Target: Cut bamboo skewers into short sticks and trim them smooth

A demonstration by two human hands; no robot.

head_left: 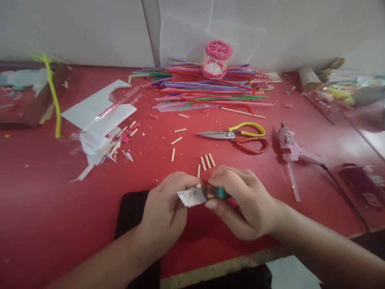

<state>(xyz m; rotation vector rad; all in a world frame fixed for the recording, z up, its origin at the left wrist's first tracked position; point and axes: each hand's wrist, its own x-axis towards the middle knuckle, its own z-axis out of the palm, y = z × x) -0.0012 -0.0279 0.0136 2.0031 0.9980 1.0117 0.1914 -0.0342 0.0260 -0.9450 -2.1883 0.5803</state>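
Note:
My right hand [245, 204] is closed around a utility knife [192, 196] with a green part on its handle. Its wide blade points left, across the fingertips of my left hand [168, 204]. My left fingers are pinched together, and the pale end of a short wooden stick [198, 186] shows at their tips, mostly hidden by the hand and blade. Just beyond the hands lie several cut wooden stick pieces [203, 163]. Under my left wrist is a flat black object [129, 210].
Yellow-and-red-handled scissors [246, 138] and a pink glue gun [290, 146] with a cord lie beyond. A pink wheel-topped little frame [217, 60] stands on colourful pipe cleaners [207, 86] at the back. White card [99, 110] and scraps lie left on the red table [75, 224].

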